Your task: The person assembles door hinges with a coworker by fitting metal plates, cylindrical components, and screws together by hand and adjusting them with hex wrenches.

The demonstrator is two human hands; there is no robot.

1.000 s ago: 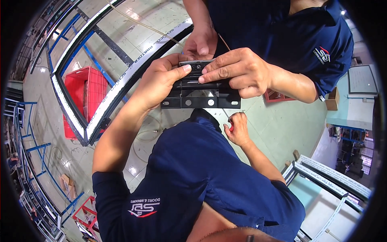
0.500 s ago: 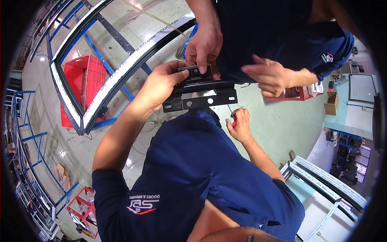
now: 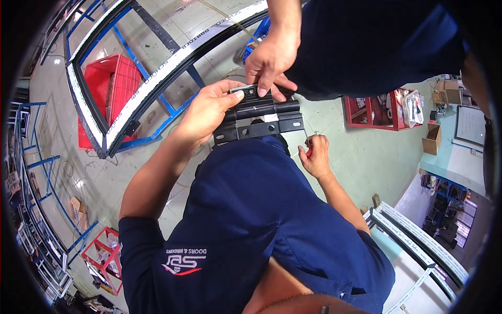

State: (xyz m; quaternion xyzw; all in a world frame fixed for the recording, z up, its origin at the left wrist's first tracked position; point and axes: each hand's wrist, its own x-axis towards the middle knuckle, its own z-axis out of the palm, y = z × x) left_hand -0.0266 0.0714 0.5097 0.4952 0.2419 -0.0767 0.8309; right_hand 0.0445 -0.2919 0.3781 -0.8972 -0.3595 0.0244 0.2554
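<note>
A black metal hinge point(image 3: 288, 124), with holes along its plate, is held out in front of my body. My left hand point(image 3: 205, 111) grips its far left part, thumb on top and fingers mostly hidden beneath. A co-worker's hand point(image 3: 273, 62) reaches in from the far side and touches the same end of the hinge. To the right, just nearer than the hinge, my right hand point(image 3: 319, 161) is closed round the red handle of a screwdriver point(image 3: 308, 152). Its thin shaft points up toward the hinge's right end.
At the left, a large white-and-black frame point(image 3: 137, 108) rests on blue metal stands point(image 3: 116, 36), with a red crate point(image 3: 127, 83) behind it. A red open bin point(image 3: 370, 124) with bagged parts lies at the far right. More frame profiles point(image 3: 418, 235) lie at the lower right.
The co-worker's other hand, blurred at the right before, has gone from view, and their body has shifted. My right hand with the screwdriver has moved slightly right and farther away.
</note>
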